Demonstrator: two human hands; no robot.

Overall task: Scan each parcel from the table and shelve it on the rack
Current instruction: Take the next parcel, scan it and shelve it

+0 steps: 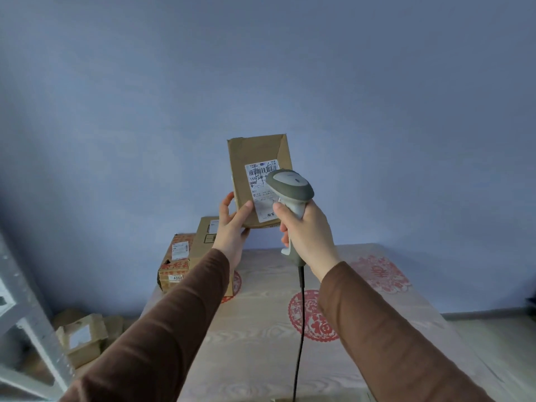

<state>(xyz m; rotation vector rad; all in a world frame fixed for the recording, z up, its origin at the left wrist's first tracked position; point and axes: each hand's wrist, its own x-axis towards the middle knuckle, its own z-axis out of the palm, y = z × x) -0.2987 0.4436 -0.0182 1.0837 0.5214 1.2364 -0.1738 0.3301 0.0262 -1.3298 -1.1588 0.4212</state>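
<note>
You are holding one flat cardboard parcel (258,178) upright in front of the blue wall (261,68), well above the table (261,329). Your left hand (230,227) is gripping its lower left corner, thumb pressed on the front face and fingers wrapped behind. One white shipping label (262,192) with a barcode is facing you on the parcel's front, and handwriting is running across the top of that label.

Your right hand (304,230) is closing around the handle of one grey handheld barcode scanner (290,187), with your index finger lying at the trigger. The scanner's head is sitting just in front of the label and covering its right side. One black cable (300,329) is hanging down from the base of the handle, across the table and out of the bottom of the view.

Two more parcels are waiting at the far left corner of the table: one plain brown box (207,236), partly hidden behind your left wrist, and one box with red printing (174,262) just beside it at the edge. The table is wearing a pale cloth with three red paper-cut style motifs (313,314) showing.

On the floor to the left, a small heap of cardboard boxes (84,335) is lying near a grey metal rack frame (26,314); their number is hard to make out.
</note>
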